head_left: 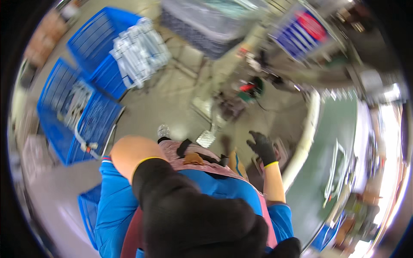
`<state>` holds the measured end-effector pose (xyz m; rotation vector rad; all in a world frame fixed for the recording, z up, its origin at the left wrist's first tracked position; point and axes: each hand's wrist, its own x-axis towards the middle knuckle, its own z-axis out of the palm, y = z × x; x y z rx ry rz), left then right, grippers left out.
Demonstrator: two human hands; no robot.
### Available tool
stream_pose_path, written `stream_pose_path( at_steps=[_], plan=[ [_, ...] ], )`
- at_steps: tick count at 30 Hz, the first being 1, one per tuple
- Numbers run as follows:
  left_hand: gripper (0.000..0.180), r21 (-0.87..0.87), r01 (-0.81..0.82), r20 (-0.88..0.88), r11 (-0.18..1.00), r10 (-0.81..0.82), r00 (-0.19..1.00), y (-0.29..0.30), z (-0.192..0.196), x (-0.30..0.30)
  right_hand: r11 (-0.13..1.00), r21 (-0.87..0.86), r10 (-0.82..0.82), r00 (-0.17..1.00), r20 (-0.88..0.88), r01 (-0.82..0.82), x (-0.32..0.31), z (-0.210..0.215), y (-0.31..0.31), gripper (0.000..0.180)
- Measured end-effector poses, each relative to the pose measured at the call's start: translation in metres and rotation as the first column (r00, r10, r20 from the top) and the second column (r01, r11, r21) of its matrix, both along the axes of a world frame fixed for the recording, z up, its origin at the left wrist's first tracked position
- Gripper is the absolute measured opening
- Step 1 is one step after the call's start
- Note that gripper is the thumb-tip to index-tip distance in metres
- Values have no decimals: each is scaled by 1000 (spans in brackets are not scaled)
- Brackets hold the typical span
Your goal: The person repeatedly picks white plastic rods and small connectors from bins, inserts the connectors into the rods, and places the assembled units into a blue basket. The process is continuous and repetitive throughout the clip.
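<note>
View from the head, looking steeply down along the person's own body in a workshop. The left hand (189, 215), in a black glove with a yellow cuff, is raised very close to the camera and fills the lower middle of the picture; it is blurred, and whether its fingers are apart or together cannot be told, nor whether it holds anything. The right hand (262, 148), gloved the same way, hangs free at the person's side with its fingers (254, 136) spread apart and curled slightly, holding nothing; it is nearest to the pale rounded edge (306, 133) of a green tabletop (340, 129) that curves along the right of the picture, and it does not touch that edge. A long thin metal part (333, 172) lies on the green surface. Below the hands show a blue shirt (215, 189) and a pink apron (172, 148). On the concrete floor (172, 103) to the left stand 2 blue plastic crates: the farther crate (92, 43) carries a stack of wrapped silvery parts (140, 51), and the nearer crate (64, 112) holds loose metal pieces. A small ribbed metal pedal (206, 138) lies on the floor ahead of the person's feet.
</note>
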<state>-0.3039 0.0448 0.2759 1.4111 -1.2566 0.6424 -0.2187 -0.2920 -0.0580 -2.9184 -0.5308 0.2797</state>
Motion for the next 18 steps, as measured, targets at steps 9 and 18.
stream_pose_path(
  at_steps=[9,18],
  plan=[
    [2,-4,-500,126,866,496,859,172,-28,-30,905,179,423,859,-290,-385,33,1,268,45],
    [24,293,-927,-469,233,880,73,448,-215,-49,837,228,547,762,-348,-497,83,-27,471,41]
  ],
)
